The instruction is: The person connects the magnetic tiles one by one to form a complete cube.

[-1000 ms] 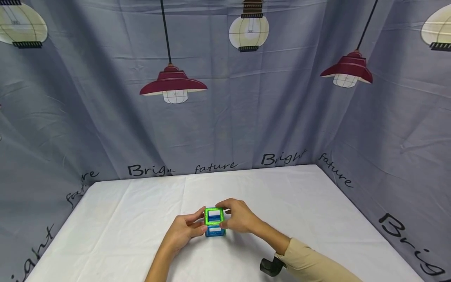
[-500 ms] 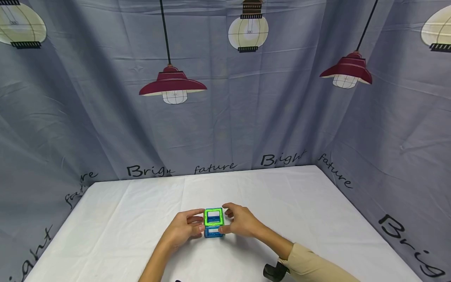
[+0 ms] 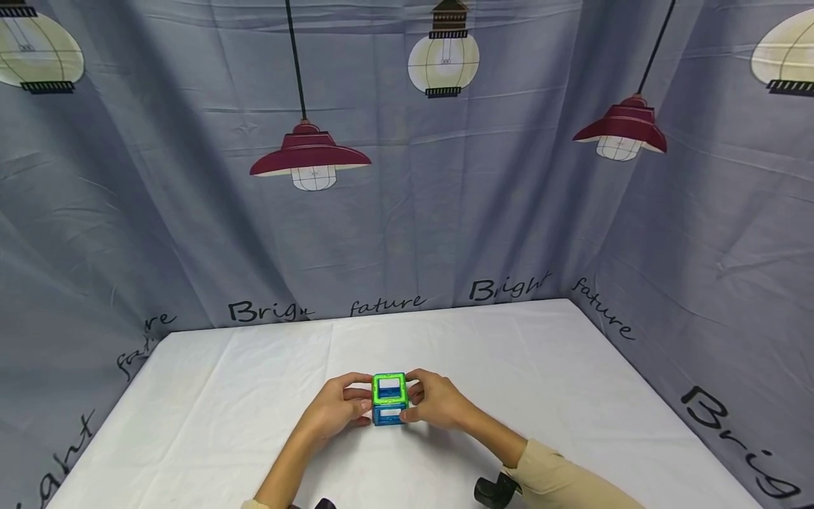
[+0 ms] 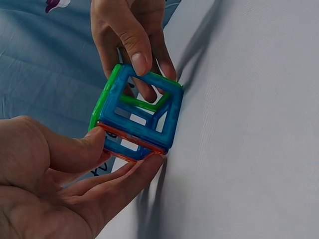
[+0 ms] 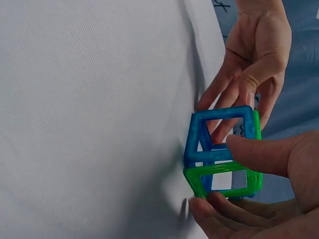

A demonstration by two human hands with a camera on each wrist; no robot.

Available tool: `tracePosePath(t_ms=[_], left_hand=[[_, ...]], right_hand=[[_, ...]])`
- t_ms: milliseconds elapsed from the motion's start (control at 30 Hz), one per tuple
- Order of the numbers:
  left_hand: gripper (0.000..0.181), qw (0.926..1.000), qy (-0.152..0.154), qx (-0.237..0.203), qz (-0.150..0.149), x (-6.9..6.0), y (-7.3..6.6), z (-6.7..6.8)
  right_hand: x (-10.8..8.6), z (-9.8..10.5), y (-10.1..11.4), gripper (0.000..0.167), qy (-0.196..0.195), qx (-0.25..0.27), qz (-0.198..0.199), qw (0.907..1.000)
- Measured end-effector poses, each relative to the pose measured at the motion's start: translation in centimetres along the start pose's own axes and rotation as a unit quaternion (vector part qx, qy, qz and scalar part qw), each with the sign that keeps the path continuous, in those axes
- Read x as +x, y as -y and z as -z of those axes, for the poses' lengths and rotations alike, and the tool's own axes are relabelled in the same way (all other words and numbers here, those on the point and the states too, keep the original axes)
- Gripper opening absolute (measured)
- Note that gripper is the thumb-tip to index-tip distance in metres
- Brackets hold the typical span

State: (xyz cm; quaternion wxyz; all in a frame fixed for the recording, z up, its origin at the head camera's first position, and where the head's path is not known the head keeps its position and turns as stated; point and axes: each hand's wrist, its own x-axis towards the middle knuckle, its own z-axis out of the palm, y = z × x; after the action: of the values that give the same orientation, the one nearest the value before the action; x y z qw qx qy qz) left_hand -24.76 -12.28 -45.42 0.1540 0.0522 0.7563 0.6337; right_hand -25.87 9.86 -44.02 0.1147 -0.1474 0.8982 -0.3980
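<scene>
A cube frame of magnetic tiles [image 3: 389,401] sits on the white table between both hands. Its top tile is green and the front one blue. My left hand [image 3: 335,406] holds the cube's left side; in the left wrist view its thumb and fingertips touch the orange tile [image 4: 133,137] there. From the other side my right hand [image 3: 440,401] grips the cube, its thumb over the blue front tile [image 5: 219,113] and fingers against the green side tile [image 5: 219,169]. Fingers partly cover both sides.
White cloth covers the table [image 3: 254,396]. A grey curtain [image 3: 394,233] printed with lamps and lettering stands behind and on both sides. A black device [image 3: 496,490] is at the right sleeve [image 3: 559,477].
The cube has shifted slightly right, after a small move left. The right fingers have come down from the top rear edge to the right side. The left fingers have shifted along the left side.
</scene>
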Motion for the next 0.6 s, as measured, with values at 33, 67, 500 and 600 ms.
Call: tracePosePath(t_ms=[33, 67, 500, 600], left_hand=[[0.047, 1.0, 0.0, 0.002, -0.001, 0.2, -0.1, -0.1], [0.046, 1.0, 0.0, 0.003, -0.003, 0.3, -0.1, -0.2], [0.042, 0.998, -0.049, 0.019, 0.036, 2.2, -0.9, -0.5], [0.04, 0.9964, -0.062, 0.042, 0.039, 2.2, -1.1, -0.2]], right_hand=[[0.1, 0.1, 0.0, 0.066, -0.002, 0.002, -0.002, 1.0], [0.2, 0.2, 0.0, 0.066, -0.003, 0.005, -0.004, 1.0], [1.8, 0.9, -0.3, 0.067, -0.012, 0.007, -0.045, 0.9989], [1.7, 1.3, -0.4, 0.068, -0.016, -0.01, -0.048, 0.9987]])
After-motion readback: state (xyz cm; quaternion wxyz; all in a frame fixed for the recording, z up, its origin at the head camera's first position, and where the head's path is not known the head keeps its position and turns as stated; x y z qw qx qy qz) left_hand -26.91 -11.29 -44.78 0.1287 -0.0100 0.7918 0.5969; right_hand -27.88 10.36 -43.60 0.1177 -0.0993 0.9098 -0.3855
